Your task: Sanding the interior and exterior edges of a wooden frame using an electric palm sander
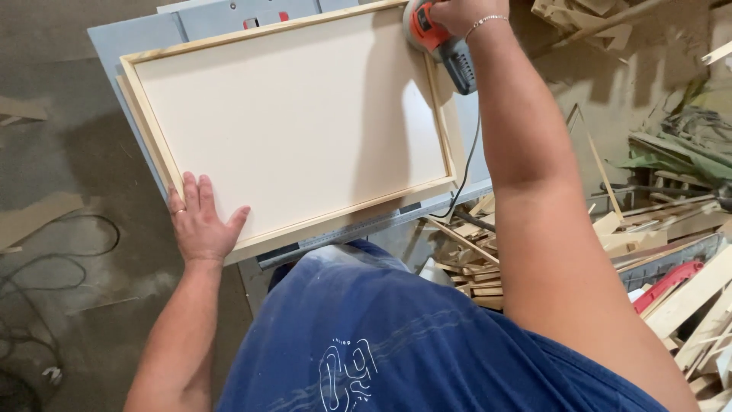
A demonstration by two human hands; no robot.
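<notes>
A person's right hand [457, 15] grips 1 orange-and-grey power sander [436, 42] at the far right corner of 1 pale wood-framed panel [293, 122], which lies on a grey workbench [137, 34]. The panel's long axis runs left to right, away from the sander. The left hand [200, 221], nearer the body, presses flat with fingers spread on the near left corner. Scrap wood [686, 290] piles up at right.

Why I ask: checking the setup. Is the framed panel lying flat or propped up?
Flat. The framed panel lies face-up on the grey table, left hand pressing its corner, right hand holding the sander.
</notes>
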